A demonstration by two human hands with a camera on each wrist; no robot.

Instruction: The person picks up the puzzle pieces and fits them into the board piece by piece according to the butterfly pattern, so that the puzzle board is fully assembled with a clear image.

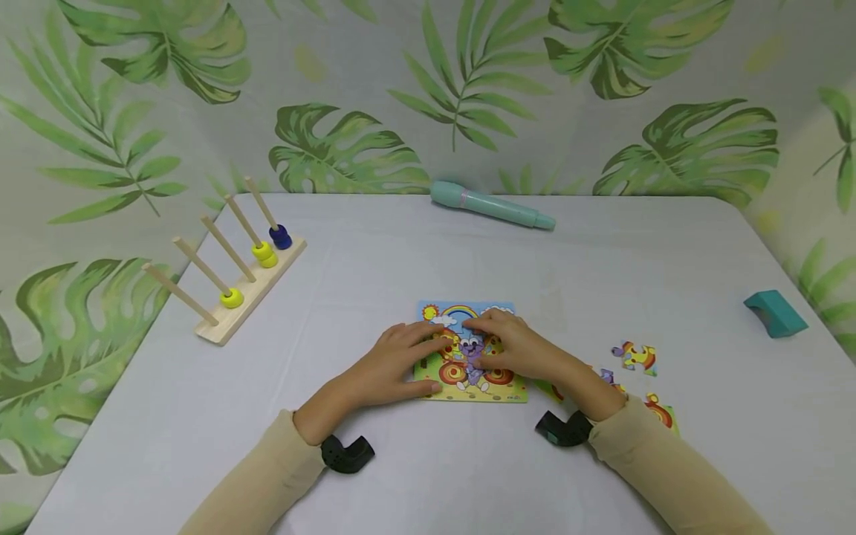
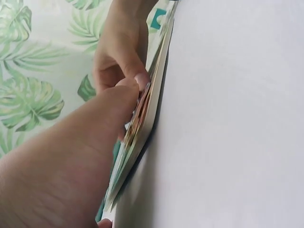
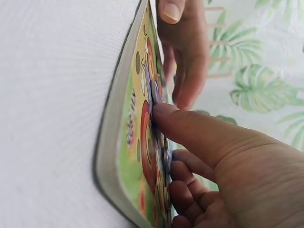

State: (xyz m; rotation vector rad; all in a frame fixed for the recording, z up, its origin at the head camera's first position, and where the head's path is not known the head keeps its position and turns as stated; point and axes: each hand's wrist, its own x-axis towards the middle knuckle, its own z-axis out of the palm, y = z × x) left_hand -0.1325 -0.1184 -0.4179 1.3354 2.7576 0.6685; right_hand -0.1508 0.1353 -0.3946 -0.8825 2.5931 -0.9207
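Note:
A jigsaw puzzle board point(image 1: 491, 394) with a rainbow, a sun and a purple character lies flat mid-table. My left hand point(image 1: 401, 364) rests over its left side, fingers fairly straight and thumb along the lower left. From the right, my right hand point(image 1: 521, 345) reaches over the board with bent fingers. Its thumb and index finger lie on either side of a puzzle piece point(image 1: 471, 346) with the purple character's head. In the right wrist view, the right thumb point(image 3: 173, 116) touches slightly raised pieces. The fingertips' contact is partly hidden.
Loose puzzle pieces point(image 1: 638, 357) lie right of the board, some partly under the right forearm. A wooden peg rack point(image 1: 250, 297) with yellow and blue beads stands at left. A teal microphone-shaped toy point(image 1: 495, 206) lies at the back; a teal arch block point(image 1: 776, 313) at far right.

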